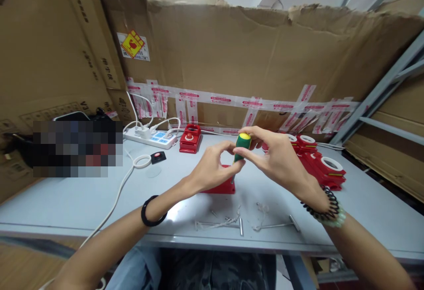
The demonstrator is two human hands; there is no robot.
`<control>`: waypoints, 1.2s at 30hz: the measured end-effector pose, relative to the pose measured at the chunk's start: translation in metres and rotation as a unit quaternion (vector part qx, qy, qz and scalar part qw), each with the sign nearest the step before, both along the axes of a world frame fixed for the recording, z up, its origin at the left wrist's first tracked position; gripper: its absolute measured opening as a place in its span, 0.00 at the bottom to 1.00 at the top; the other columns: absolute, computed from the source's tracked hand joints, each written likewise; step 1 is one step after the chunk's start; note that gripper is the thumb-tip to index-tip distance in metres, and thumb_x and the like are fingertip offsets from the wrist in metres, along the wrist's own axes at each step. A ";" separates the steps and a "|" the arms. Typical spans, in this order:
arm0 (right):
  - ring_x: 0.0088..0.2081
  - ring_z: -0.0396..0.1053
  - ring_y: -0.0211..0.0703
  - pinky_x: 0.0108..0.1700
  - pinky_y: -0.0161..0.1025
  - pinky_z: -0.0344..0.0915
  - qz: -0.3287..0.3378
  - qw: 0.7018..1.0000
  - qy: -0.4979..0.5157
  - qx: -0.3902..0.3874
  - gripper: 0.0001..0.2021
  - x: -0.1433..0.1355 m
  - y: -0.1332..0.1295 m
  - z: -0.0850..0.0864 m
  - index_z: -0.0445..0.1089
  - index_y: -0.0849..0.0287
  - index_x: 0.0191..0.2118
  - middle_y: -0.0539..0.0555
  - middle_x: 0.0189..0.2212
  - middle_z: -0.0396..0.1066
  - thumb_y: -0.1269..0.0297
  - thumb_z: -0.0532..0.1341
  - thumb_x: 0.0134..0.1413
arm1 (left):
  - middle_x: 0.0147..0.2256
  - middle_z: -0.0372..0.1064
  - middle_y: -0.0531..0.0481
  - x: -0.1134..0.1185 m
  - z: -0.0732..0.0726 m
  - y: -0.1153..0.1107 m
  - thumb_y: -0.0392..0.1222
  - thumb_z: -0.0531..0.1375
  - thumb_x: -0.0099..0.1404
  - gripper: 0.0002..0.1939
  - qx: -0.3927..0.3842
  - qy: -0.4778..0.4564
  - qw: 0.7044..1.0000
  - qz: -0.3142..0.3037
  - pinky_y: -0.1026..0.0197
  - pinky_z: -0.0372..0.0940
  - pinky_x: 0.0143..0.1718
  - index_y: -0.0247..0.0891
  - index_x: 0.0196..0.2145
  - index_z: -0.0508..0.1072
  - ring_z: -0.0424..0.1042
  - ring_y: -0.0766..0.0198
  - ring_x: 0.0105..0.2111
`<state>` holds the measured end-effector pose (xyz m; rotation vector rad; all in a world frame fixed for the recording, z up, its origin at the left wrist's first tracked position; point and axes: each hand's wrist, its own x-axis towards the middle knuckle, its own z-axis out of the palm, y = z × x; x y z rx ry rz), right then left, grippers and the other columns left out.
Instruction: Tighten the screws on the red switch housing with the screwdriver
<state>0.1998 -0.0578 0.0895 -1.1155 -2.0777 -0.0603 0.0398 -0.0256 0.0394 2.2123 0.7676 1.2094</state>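
Note:
A screwdriver with a green handle and a yellow end stands nearly upright between my hands. My right hand grips the handle with thumb and fingers. Lower down, my left hand is closed around the bottom of the handle, its thumb pressed along it. Beneath them a red plastic housing sits on the table, mostly covered by my left hand. The screwdriver's tip is hidden, so I cannot tell whether it touches the housing.
Metal T-shaped rods and small screws lie near the table's front edge. Several red housings with white rings stand at right. A red unit, a power strip and a white cable are at left; cardboard rises behind.

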 end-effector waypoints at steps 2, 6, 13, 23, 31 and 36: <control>0.29 0.67 0.39 0.32 0.37 0.61 -0.046 0.998 -0.009 0.034 0.11 -0.006 0.002 -0.004 0.67 0.58 0.37 0.51 0.29 0.72 0.57 0.61 0.50 | 0.32 0.70 0.54 0.002 -0.001 -0.001 0.42 0.61 0.57 0.09 -0.005 -0.020 1.000 0.010 0.64 0.62 0.32 0.37 0.34 0.66 0.68 0.66 0.31; 0.26 0.66 0.39 0.30 0.37 0.60 -0.071 0.996 -0.014 0.042 0.13 -0.012 0.003 -0.007 0.66 0.59 0.36 0.50 0.26 0.71 0.54 0.61 0.50 | 0.25 0.66 0.55 0.001 -0.004 0.002 0.43 0.61 0.57 0.11 -0.020 -0.030 0.999 0.005 0.66 0.60 0.26 0.37 0.27 0.62 0.67 0.67 0.27; 0.39 0.70 0.39 0.41 0.36 0.65 0.101 0.991 0.003 -0.087 0.15 0.001 0.003 0.005 0.66 0.55 0.49 0.53 0.42 0.72 0.64 0.58 0.55 | 0.30 0.70 0.52 -0.006 -0.002 0.003 0.41 0.58 0.60 0.06 -0.015 -0.011 1.000 -0.018 0.67 0.62 0.29 0.35 0.32 0.68 0.69 0.66 0.32; 0.22 0.59 0.34 0.26 0.34 0.55 -0.052 0.998 -0.006 0.017 0.11 -0.011 0.007 -0.006 0.63 0.58 0.30 0.46 0.21 0.65 0.57 0.62 0.49 | 0.26 0.65 0.56 0.005 -0.009 0.000 0.44 0.62 0.57 0.11 -0.011 -0.033 0.999 0.027 0.68 0.58 0.24 0.36 0.28 0.64 0.64 0.69 0.26; 0.31 0.67 0.35 0.34 0.33 0.61 0.051 0.996 -0.013 -0.066 0.12 -0.004 0.003 0.007 0.67 0.57 0.45 0.49 0.33 0.72 0.61 0.58 0.54 | 0.28 0.69 0.54 -0.001 -0.007 0.003 0.42 0.60 0.60 0.07 -0.016 -0.028 0.999 -0.012 0.69 0.62 0.26 0.35 0.31 0.68 0.68 0.68 0.28; 0.31 0.67 0.35 0.34 0.33 0.62 0.073 0.993 -0.017 -0.090 0.09 0.001 0.000 0.015 0.70 0.59 0.39 0.49 0.30 0.72 0.63 0.60 0.52 | 0.29 0.69 0.55 -0.003 -0.008 0.003 0.41 0.59 0.60 0.05 -0.018 -0.012 1.000 -0.023 0.70 0.60 0.25 0.36 0.32 0.69 0.69 0.68 0.30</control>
